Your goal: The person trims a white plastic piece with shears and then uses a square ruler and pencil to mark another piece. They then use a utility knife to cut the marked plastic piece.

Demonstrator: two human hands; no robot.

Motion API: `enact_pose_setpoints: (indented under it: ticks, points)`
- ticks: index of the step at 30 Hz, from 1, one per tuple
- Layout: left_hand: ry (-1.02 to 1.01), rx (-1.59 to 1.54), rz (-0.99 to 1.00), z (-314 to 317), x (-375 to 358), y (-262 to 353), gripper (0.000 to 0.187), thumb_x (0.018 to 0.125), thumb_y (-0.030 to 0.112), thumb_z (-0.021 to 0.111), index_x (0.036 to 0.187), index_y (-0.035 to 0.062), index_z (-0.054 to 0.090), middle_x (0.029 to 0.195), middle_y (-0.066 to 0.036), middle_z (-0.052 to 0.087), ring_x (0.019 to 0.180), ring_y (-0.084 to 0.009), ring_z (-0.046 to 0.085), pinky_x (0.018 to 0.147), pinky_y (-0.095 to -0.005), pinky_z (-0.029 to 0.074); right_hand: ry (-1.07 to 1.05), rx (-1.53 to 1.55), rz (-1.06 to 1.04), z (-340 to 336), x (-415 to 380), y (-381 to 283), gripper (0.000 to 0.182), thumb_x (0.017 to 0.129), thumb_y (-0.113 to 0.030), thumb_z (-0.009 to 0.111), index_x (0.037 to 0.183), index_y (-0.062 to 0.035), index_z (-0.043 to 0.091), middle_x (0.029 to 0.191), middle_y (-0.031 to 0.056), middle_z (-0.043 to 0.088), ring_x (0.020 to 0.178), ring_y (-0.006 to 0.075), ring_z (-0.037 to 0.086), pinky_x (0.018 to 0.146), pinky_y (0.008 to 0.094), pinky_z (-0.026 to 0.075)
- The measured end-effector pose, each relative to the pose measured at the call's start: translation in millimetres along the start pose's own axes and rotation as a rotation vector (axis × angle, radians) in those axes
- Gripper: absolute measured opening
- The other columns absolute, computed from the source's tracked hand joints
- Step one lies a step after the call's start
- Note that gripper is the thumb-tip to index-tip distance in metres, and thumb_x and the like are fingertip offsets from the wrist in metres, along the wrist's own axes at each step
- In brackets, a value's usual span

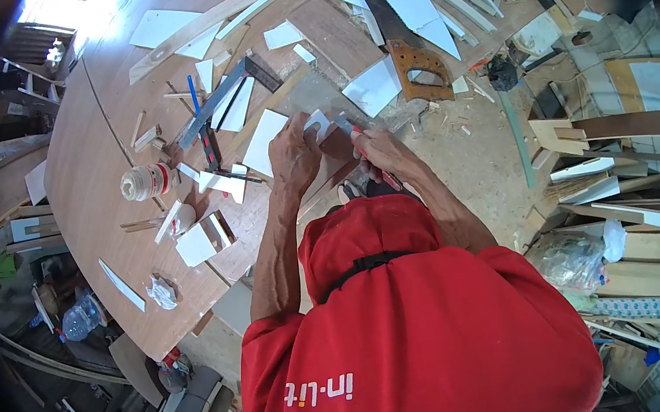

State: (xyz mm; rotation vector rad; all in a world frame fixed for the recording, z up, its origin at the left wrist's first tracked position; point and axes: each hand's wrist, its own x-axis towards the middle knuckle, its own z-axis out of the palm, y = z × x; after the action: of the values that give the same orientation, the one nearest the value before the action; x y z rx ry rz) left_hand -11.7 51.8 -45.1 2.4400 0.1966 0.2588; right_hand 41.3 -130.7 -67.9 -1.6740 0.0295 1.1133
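Observation:
My left hand (295, 153) is closed at the table's edge, its fingertips pinching a small white piece of board (318, 122). Facing it, my right hand (386, 153) wraps round a red-handled cutting tool (345, 124), whose flat grey end lies close to that piece. A larger white offcut (265, 142) rests just beside my left hand. Beyond both hands lies a handsaw (414, 64) with a wooden handle. Further left, a metal try square (222, 97) sits among white scraps and a black-and-blue bar clamp (207, 134).
An open jar (146, 182) with a red-and-white label stands on the brown tabletop (89, 207). A crumpled wad (161, 292) and a pointed white strip (122, 285) lie near its left edge. Board offcuts and a clear plastic bag (573, 261) crowd the floor at right.

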Motion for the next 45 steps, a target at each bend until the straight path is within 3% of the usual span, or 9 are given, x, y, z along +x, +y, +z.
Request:
enact_pose_setpoints:
  ticks: [8, 14, 19, 20, 22, 23, 29, 36, 45]
  points:
    - [0.010, 0.001, 0.011, 3, -1, -4, 0.016, 0.082, 0.001, 0.058, 0.098, 0.0012, 0.058, 0.082, -0.023, 0.064, 0.075, -0.0396, 0.064, 0.065, -0.0431, 0.049, -0.029, -0.025, 0.093, 5, 2, -13, 0.038, 0.097, -0.030, 0.042, 0.078, 0.0013, 0.053, 0.058, 0.0070, 0.056, 0.044, 0.0157, 0.052, 0.039, 0.0320, 0.042]
    - [0.014, -0.024, 0.013, 5, -2, -2, 0.015, 0.082, 0.002, 0.058, 0.096, 0.0009, 0.056, 0.083, -0.022, 0.063, 0.075, -0.0415, 0.062, 0.065, -0.0446, 0.049, 0.068, 0.038, -0.044, -8, -5, -7, 0.039, 0.097, -0.033, 0.048, 0.080, 0.0013, 0.054, 0.059, 0.0060, 0.055, 0.043, 0.0150, 0.051, 0.041, 0.0301, 0.041]
    - [-0.060, -0.083, -0.043, -3, 6, -5, 0.010, 0.085, 0.004, 0.057, 0.094, -0.0002, 0.056, 0.080, -0.021, 0.066, 0.074, -0.0397, 0.065, 0.067, -0.0417, 0.051, 0.542, -0.369, -0.627, -5, 19, 11, 0.032, 0.088, -0.028, 0.066, 0.108, -0.0027, 0.065, 0.073, 0.0054, 0.062, 0.071, 0.0140, 0.060, 0.066, 0.0295, 0.048]
    - [-0.101, -0.205, -0.096, -7, 8, -4, 0.010, 0.087, 0.006, 0.057, 0.094, -0.0012, 0.056, 0.079, -0.021, 0.067, 0.074, -0.0363, 0.067, 0.068, -0.0400, 0.051, 0.543, -0.368, -0.630, -10, 23, 14, 0.032, 0.088, -0.028, 0.066, 0.108, -0.0027, 0.065, 0.073, 0.0054, 0.062, 0.071, 0.0140, 0.060, 0.066, 0.0295, 0.048]
    - [-0.140, -0.327, -0.148, -11, 9, -8, 0.012, 0.089, 0.008, 0.057, 0.094, -0.0023, 0.057, 0.078, -0.021, 0.068, 0.074, -0.0330, 0.069, 0.069, -0.0382, 0.052, 0.237, -0.243, -0.586, -21, 17, 2, 0.037, 0.085, -0.026, 0.071, 0.116, -0.0061, 0.066, 0.076, 0.0032, 0.063, 0.076, 0.0112, 0.058, 0.071, 0.0285, 0.047]
    - [-0.195, -0.422, -0.172, -9, 10, -16, 0.014, 0.089, 0.010, 0.058, 0.095, -0.0034, 0.057, 0.079, -0.019, 0.069, 0.075, -0.0289, 0.069, 0.069, -0.0367, 0.052, 0.119, -0.221, -0.489, -26, 11, -6, 0.032, 0.084, -0.024, 0.073, 0.109, -0.0046, 0.068, 0.076, 0.0007, 0.062, 0.074, 0.0094, 0.056, 0.069, 0.0275, 0.046]
    - [-0.252, -0.729, -0.325, -9, 11, -14, 0.019, 0.090, 0.011, 0.061, 0.100, -0.0048, 0.060, 0.080, -0.014, 0.069, 0.076, -0.0199, 0.069, 0.068, -0.0306, 0.054, 0.006, -0.051, -0.297, -31, -4, -16, 0.019, 0.084, -0.019, 0.073, 0.097, -0.0060, 0.069, 0.066, -0.0033, 0.054, 0.056, 0.0037, 0.048, 0.051, 0.0227, 0.039]
    - [-0.079, -0.890, -0.448, 3, 5, -1, 0.020, 0.094, 0.017, 0.060, 0.106, 0.0015, 0.059, 0.078, -0.005, 0.064, 0.064, -0.0101, 0.060, 0.062, -0.0258, 0.052, 0.023, 0.272, -0.343, -13, -9, 2, 0.018, 0.082, -0.016, 0.075, 0.096, -0.0059, 0.069, 0.064, -0.0062, 0.051, 0.051, 0.0026, 0.043, 0.047, 0.0196, 0.036]
    - [-0.024, -1.026, -0.511, 21, 0, -9, 0.021, 0.097, 0.019, 0.053, 0.108, 0.0016, 0.057, 0.080, -0.005, 0.062, 0.064, -0.0112, 0.060, 0.062, -0.0272, 0.053, 0.132, 0.400, -0.316, -8, -8, 21, 0.021, 0.082, -0.013, 0.074, 0.098, -0.0027, 0.066, 0.066, -0.0033, 0.054, 0.050, 0.0048, 0.047, 0.045, 0.0220, 0.038]
